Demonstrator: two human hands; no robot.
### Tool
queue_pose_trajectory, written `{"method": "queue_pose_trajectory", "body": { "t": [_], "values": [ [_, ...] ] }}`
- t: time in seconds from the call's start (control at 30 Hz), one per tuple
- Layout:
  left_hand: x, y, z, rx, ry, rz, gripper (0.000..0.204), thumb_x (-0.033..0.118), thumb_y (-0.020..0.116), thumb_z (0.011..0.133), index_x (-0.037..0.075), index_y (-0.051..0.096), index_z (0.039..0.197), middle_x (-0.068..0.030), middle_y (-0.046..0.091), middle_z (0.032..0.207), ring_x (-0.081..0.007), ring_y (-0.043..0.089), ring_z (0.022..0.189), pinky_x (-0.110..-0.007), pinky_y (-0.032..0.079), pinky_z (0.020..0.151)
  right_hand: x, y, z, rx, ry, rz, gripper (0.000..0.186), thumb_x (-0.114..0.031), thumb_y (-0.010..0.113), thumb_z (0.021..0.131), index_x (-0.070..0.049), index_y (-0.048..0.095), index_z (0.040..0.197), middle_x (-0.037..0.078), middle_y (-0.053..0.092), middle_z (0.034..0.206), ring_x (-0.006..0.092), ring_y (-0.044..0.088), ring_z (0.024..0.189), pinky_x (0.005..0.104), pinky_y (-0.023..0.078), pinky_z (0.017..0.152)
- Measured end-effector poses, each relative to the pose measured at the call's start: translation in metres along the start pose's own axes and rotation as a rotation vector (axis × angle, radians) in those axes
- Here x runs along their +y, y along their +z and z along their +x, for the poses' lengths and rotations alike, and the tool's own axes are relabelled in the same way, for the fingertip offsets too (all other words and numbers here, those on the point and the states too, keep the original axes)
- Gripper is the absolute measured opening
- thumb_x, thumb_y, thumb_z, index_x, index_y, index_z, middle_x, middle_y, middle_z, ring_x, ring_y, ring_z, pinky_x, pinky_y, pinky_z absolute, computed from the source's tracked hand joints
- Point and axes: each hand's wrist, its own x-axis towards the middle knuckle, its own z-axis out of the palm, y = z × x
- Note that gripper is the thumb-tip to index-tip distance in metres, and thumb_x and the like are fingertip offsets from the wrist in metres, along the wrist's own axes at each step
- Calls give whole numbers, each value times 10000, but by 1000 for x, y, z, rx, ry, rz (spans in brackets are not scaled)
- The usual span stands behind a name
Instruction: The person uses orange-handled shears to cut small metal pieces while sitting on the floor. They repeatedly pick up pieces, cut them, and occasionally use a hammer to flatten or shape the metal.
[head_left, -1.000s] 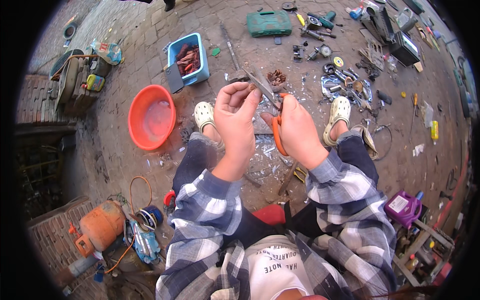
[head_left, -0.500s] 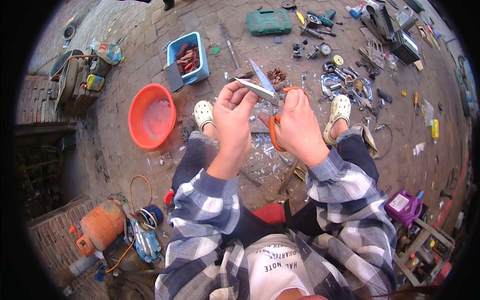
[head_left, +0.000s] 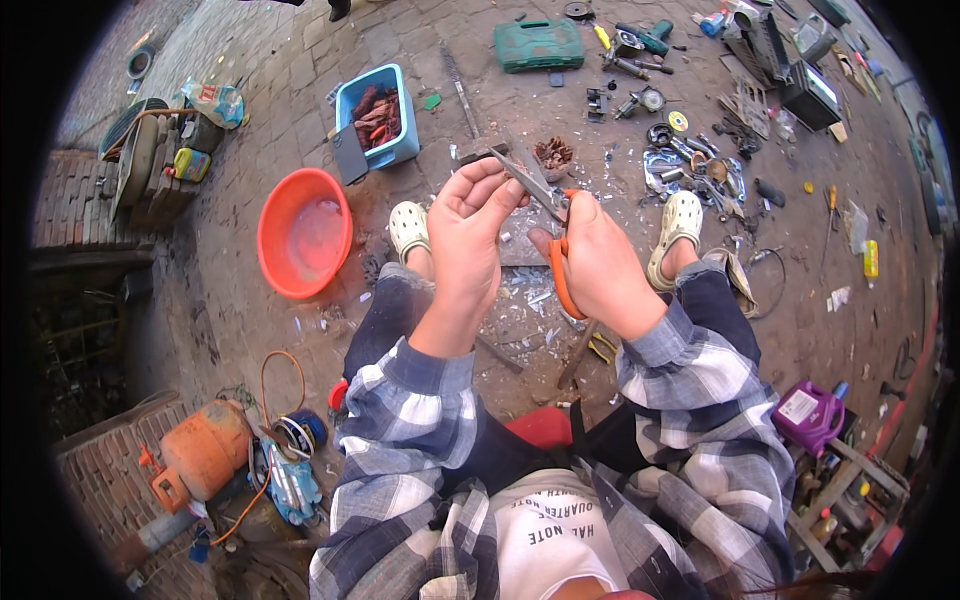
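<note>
A pair of scissors (head_left: 539, 189) with orange handles is between my hands, its grey blades nearly together and pointing up and left. My right hand (head_left: 605, 262) is wrapped round the orange handles. Opposite it, my left hand (head_left: 468, 225) is closed, with thumb and curled fingers at the blades near their tips. Whether anything small is also in that pinch, I cannot tell. Below the hands, light scraps (head_left: 540, 297) lie scattered on the brick ground between my feet. Just beyond the blades sits a brown, pinecone-like clump (head_left: 553, 153).
Ahead on the left stand an orange basin (head_left: 304, 233) and a blue bin (head_left: 376, 116) with dark red contents. A green case (head_left: 539, 46), power tools (head_left: 645, 40) and metal parts (head_left: 694, 172) lie ahead and right. An orange gas cylinder (head_left: 205, 450) is at lower left, a purple jug (head_left: 808, 416) at lower right.
The scissors' blades have swung from wide apart to nearly together. My right hand has closed on the handles and shifted slightly; my left hand has hardly moved.
</note>
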Motion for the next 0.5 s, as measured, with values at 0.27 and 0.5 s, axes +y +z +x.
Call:
{"method": "queue_pose_trajectory", "body": {
  "t": [0.27, 0.5],
  "values": [
    [-1, 1, 1, 21, -33, -110, 258, 0, 624, 849, -48, 517, 1079, -111, 644, 985, -147, 624, 874, -254, 503, 798, -5, -6, 3, 2, -10, 25, 502, -287, 683, 795, 91, 435, 1012, 237, 527, 927, 386, 535, 878, 432, 436, 752],
    [-8, 4, 1, 77, 67, -81, 253, -23, 620, 839, -39, 503, 1063, -107, 631, 998, -146, 611, 912, -253, 493, 814, -6, -5, 8, 182, -49, -212, 535, -283, 714, 750, 72, 439, 1042, 214, 501, 965, 369, 497, 940, 425, 418, 797]
  ]
}}
